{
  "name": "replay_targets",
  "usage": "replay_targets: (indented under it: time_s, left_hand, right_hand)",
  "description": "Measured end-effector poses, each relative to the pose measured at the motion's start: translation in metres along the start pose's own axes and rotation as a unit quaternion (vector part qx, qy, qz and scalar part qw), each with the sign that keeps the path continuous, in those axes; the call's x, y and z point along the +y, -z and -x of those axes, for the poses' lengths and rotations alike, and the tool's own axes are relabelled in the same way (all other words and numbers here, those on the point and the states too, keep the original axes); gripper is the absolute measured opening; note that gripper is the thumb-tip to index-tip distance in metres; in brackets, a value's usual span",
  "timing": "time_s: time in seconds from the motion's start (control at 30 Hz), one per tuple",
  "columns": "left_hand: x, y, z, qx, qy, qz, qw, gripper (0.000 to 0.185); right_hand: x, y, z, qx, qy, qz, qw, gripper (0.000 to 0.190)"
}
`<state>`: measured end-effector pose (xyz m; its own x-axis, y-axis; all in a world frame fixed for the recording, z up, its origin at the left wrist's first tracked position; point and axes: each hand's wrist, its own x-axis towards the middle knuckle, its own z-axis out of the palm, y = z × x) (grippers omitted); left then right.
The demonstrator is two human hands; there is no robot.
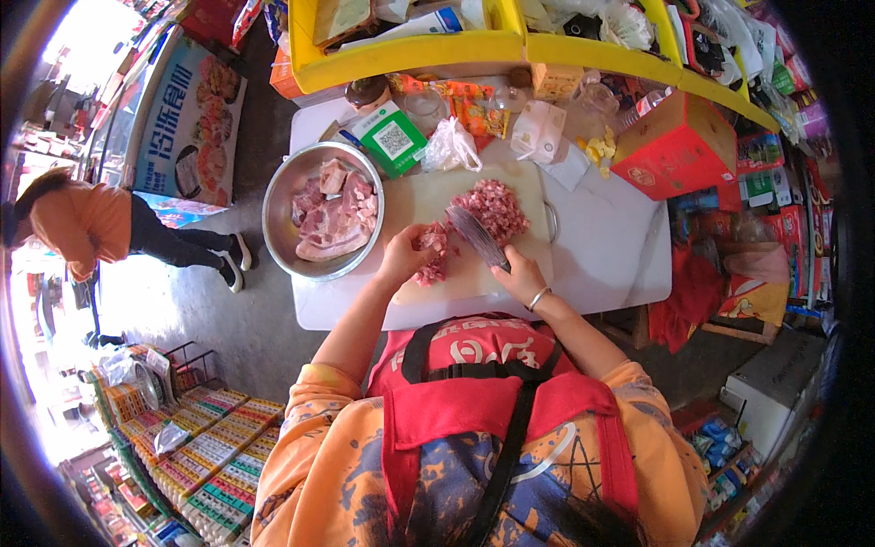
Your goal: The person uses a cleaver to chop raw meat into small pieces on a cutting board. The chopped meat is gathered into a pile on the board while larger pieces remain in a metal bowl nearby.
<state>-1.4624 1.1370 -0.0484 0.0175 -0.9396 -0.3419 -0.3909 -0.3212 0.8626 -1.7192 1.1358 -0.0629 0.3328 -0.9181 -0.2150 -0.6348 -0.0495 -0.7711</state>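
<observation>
My right hand (521, 275) grips the handle of a kitchen knife (476, 234), whose broad blade points up and left across a cutting board (410, 193). My left hand (405, 254) rests against a smaller heap of cut raw meat (432, 267) left of the blade; its fingertips are partly hidden by the meat. Beyond the blade lies a larger pile of diced meat (499, 205), which the blade tip overlaps in view. To the left, a round metal basin (272, 229) holds several large pieces of raw meat with fat (338, 222).
Behind the board are a green sign with a printed code (391, 139), a knotted plastic bag (451, 147) and a red cardboard box (673, 147). Yellow bins (410, 58) overhang the far side of the white table (608, 273). A person (102, 225) stands at the left near a freezer (188, 123).
</observation>
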Motion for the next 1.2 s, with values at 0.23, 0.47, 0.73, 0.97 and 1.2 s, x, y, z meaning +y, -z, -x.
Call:
replay_targets:
  time_s: [0.23,0.47,0.73,0.97,1.2]
  left_hand:
    - [-0.006,0.001,-0.031,0.090,-0.031,-0.147,0.985,0.033]
    - [-0.011,-0.009,-0.036,0.095,0.027,-0.381,0.920,0.034]
    - [-0.029,-0.008,-0.027,0.117,-0.053,-0.341,0.931,0.021]
    - [-0.031,-0.036,-0.004,0.121,-0.174,-0.310,0.927,0.012]
    - [-0.031,-0.056,0.017,0.082,-0.200,-0.429,0.877,0.020]
  right_hand:
    - [0.002,-0.003,0.003,0.004,-0.013,-0.002,1.000,0.030]
    - [-0.002,0.002,0.008,0.004,-0.024,-0.002,1.000,0.031]
    - [-0.005,-0.001,0.005,-0.024,-0.037,0.028,0.999,0.033]
    - [-0.002,-0.011,-0.004,-0.026,0.039,0.025,0.999,0.031]
    - [-0.012,-0.009,-0.015,-0.036,0.071,0.088,0.993,0.027]
